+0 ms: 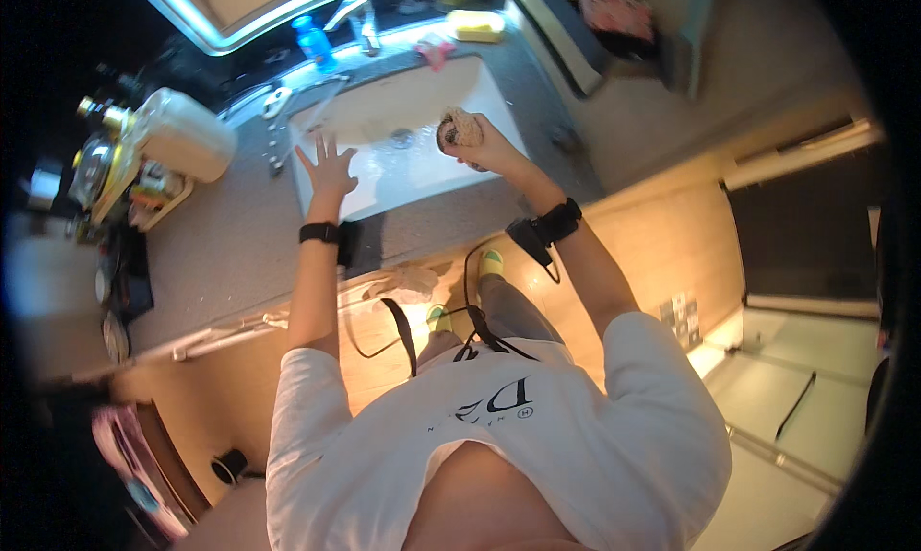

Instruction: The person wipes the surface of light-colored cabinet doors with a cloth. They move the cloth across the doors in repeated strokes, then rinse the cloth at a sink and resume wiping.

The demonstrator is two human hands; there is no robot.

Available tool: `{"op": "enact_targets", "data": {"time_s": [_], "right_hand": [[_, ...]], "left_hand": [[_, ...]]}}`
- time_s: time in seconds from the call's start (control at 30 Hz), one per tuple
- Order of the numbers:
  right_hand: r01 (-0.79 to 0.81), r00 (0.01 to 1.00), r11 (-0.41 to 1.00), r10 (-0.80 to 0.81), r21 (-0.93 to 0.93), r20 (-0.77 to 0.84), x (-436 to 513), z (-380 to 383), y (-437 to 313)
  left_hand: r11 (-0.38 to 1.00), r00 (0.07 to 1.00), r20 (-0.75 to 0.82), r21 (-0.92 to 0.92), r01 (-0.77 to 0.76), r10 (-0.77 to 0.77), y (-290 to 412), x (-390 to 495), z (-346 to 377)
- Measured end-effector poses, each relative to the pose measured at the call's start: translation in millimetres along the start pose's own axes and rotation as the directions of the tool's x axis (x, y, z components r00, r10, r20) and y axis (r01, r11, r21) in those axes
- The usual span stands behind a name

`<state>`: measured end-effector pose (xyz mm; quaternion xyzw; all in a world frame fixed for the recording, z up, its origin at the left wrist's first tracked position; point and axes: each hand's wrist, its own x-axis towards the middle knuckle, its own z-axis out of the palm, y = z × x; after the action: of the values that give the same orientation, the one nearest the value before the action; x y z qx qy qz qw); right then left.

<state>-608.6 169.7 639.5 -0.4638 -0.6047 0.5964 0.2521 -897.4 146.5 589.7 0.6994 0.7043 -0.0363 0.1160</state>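
Observation:
A white rectangular sink basin (392, 184) with a round drain (401, 139) is set into the grey speckled counter before me. My left hand (331, 166) is over the basin's left side, fingers spread, with nothing in it. Near the right side of the basin, my right hand (489, 144) grips a bunched beige textured cloth (463, 126). A dark patterned part shows at the cloth's left edge and under my fingers; whether it belongs to the cloth I cannot tell. Behind the basin stands a chrome faucet (363, 29).
Behind the sink are a blue bottle (314, 45), a pink cloth (435, 49) and a yellow sponge-like block (476, 27). A large white container (188, 135) and a rack (167, 204) stand left. A grey-sided box (557, 29) is at right. A black cable (466, 278) hangs before me.

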Motion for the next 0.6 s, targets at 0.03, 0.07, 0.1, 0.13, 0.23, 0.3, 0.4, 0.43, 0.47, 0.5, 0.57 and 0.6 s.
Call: {"op": "enact_targets", "data": {"time_s": [0.03, 0.07, 0.1, 0.13, 0.23, 0.3, 0.4, 0.43, 0.47, 0.5, 0.57, 0.6], "right_hand": [[0.083, 0.994, 0.989, -0.073, 0.125, -0.084, -24, 2, 4], [0.108, 0.989, 0.975, -0.087, 0.195, -0.118, -45, -2, 6], [0.172, 0.979, 0.947, -0.135, 0.272, -0.151, -66, -7, 7], [0.223, 0.935, 0.962, -0.166, 0.156, -0.314, -89, -13, 8], [0.221, 0.857, 0.960, -0.107, 0.171, -0.505, -168, -39, 15], [0.180, 0.790, 0.983, -0.115, 0.048, -0.603, -220, -62, 21], [0.085, 0.672, 0.984, -0.173, -0.157, -0.720, -294, -93, 39], [0.117, 0.629, 0.975, -0.222, -0.191, -0.745, -316, -105, 50], [0.093, 0.616, 0.987, -0.162, -0.134, -0.771, -339, -123, 62], [0.102, 0.569, 0.984, -0.178, -0.145, -0.803, -364, -138, 79], [0.140, 0.480, 0.973, -0.231, -0.186, -0.846, -416, -178, 113], [-0.046, 0.342, 0.944, -0.292, -0.326, -0.893, -442, -198, 131]], "left_hand": [[0.966, 0.979, -0.193, 0.258, -0.016, 0.067, 12, -8, 6], [0.990, 0.981, -0.195, 0.142, 0.017, 0.011, 31, -12, 11], [0.988, 0.976, -0.174, -0.065, -0.143, 0.130, 50, -16, 11], [0.915, 0.942, -0.204, -0.256, -0.313, 0.266, 71, -20, 8], [0.538, 0.773, -0.401, -0.559, -0.631, 0.491, 165, -47, 5], [0.259, 0.769, -0.293, -0.823, -0.505, 0.568, 238, -74, 3], [0.033, 0.664, -0.134, -0.972, -0.233, 0.735, 343, -110, 6], [0.062, 0.639, -0.112, -0.968, -0.244, 0.761, 378, -117, 10], [0.052, 0.600, -0.122, -0.963, -0.265, 0.791, 414, -124, 16], [0.039, 0.560, -0.138, -0.956, -0.291, 0.817, 447, -132, 26], [-0.056, 0.516, -0.201, -0.957, -0.283, 0.833, 522, -147, 46], [-0.099, 0.500, -0.227, -0.958, -0.270, 0.836, 559, -155, 56]]}}
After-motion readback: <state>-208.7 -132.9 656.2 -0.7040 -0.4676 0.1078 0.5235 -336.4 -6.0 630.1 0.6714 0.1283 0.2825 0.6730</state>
